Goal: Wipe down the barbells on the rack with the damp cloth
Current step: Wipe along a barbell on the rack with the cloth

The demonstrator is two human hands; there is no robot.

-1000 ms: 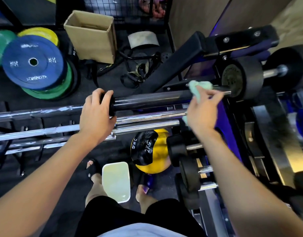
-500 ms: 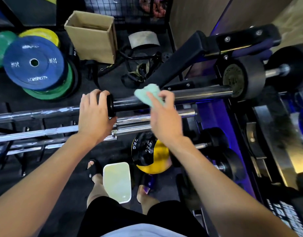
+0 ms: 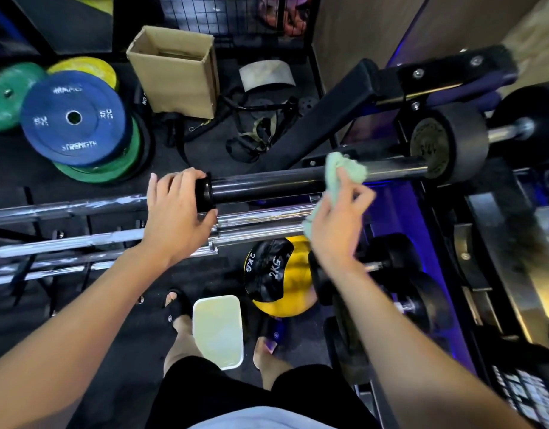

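Currently damp cloth (image 3: 344, 173) bunched on top barbell sleeve (image 3: 267, 184), draped over its far side and hanging down near side toward chrome bars (image 3: 261, 219) below. Right hand (image 3: 338, 227) pinching cloth, fingers curled around it, thumb toward sleeve. Left hand (image 3: 174, 212) wrapped over same barbell at black collar (image 3: 204, 191), fingers curled over top, thumb on near side. Sleeve running right into black weight plate (image 3: 449, 144). Further barbell shafts (image 3: 65, 243) racked in parallel, extending left. Beyond: stacked bumper plates (image 3: 73, 119) upper left, open cardboard box (image 3: 177, 72) just beside. Below: yellow-black 2KG medicine ball (image 3: 276, 274), white tub (image 3: 218, 331) on floor between sandalled feet.
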